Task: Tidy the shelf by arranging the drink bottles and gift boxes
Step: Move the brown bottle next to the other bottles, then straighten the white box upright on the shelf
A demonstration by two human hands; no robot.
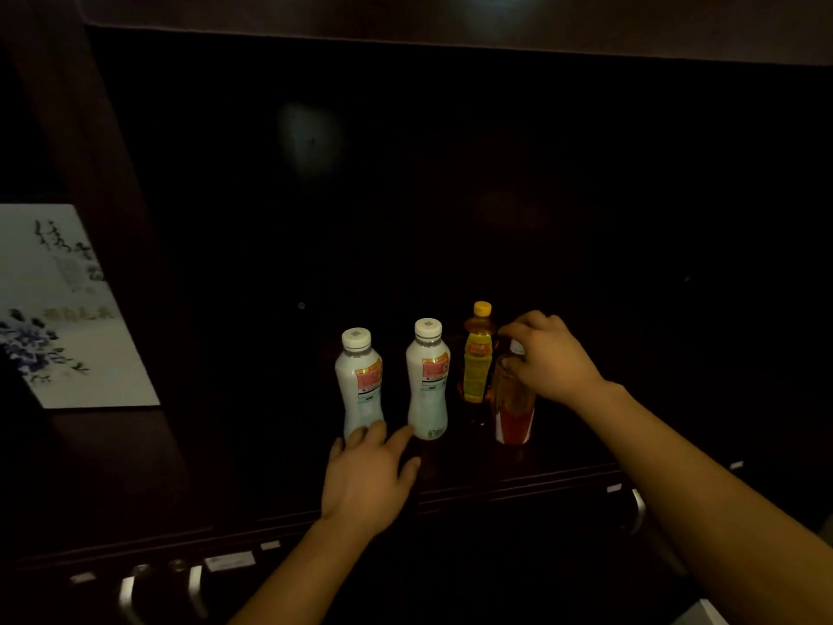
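A bottle with a red label (514, 417) stands upright on the dark shelf (563, 448), at the right end of a row of four bottles. The right hand (547, 356) is on top of it. The fingers (511, 367) curl around its neck and its white cap, so the hand has hold of the bottle near the top. The body of the bottle hangs below the hand, at about 7 o'clock from it.

Just beside it, at about 10 o'clock, stands a bottle with a yellow cap (478, 354) and a yellow label. It holds a brown drink. The two look like they touch or nearly touch, but it is too dark to tell.

Next to the left come two white bottles with white caps. The right white bottle (428, 378) stands near the yellow one with a small gap. The left white bottle (360, 383) stands a bit apart from it.

The left hand (369, 480) lies open and flat on the shelf at 6 o'clock from the white bottles. It holds nothing. Its fingertips reach the bottoms of both white bottles.

Far off at 9 o'clock, in the next part of the shelf, leans a white gift box (67, 309) with blue flowers and dark writing on it. It is tilted.
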